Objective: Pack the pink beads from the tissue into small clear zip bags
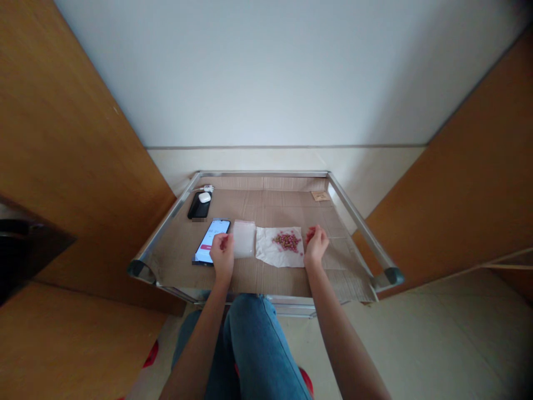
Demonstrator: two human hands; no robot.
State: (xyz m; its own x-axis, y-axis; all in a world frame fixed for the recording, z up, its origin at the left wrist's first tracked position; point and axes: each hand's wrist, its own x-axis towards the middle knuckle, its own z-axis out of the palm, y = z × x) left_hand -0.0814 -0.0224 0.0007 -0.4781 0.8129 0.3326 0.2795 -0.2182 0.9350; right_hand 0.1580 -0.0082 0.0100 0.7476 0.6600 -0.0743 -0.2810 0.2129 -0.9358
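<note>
My left hand (222,254) is loosely closed over the right edge of a lit phone (205,244), its fingers curled inward. What it may hold is hidden. Just right of that hand lie clear plastic bags (244,239). A white paper sheet (265,248) is spread beside them, bearing a pile of small pink and green dried buds (287,241). Beyond the sheet's right edge, my right hand (317,245) is closed with fingertips curled in. Any content there is too small or too hidden to name.
Cardboard (270,280) lines the metal-railed cart top (266,174). A black device (199,208) with a white earbud case (204,197) lies at the back left. A small brown card (320,195) is at the back right. Wooden panels (83,166) flank the cart, with a wall behind.
</note>
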